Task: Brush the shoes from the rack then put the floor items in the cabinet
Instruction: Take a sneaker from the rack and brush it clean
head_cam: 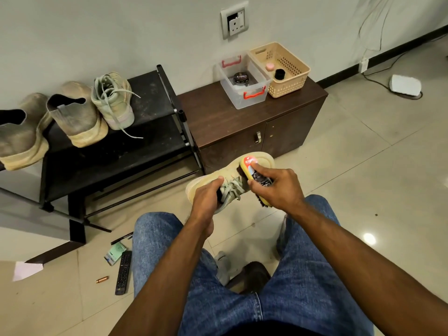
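Above tiled floor [339,166], shoe [225,180] toe points up-right, hands [274,187] gripping.

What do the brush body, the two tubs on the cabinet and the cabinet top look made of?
Yellow shoe brush body: likely plastic, smooth, printed label. See-through box with red handles: clear plastic. Beige perforated basket: matte moulded plastic. Dark brown cabinet top: wood-grain, probably laminate.

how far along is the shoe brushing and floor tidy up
Early on. In hand: the left hand holds a laced sneaker while the right hand grips the brush on it. Three shoes wait on the rack. The remote and other floor items still lie out; the cabinet is closed.
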